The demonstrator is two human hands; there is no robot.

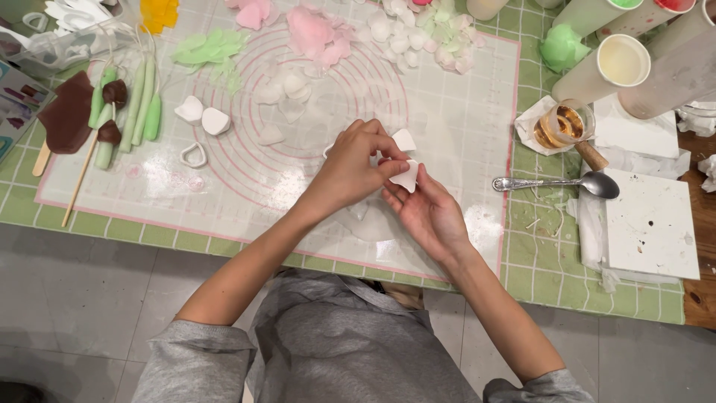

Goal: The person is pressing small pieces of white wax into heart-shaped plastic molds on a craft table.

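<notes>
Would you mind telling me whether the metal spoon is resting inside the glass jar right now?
No, the metal spoon lies flat on the green checked cloth, just below the glass jar and apart from it.

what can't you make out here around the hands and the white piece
Head view only:
- White petal piece: its lower part is hidden by the left hand and right hand pinching it.
- A second white piece: mostly behind the left hand.
- Tubes at top right: cut off by the picture edge.
- Small jar: contents too small to tell.

White petal (407, 177) between both hands
</notes>
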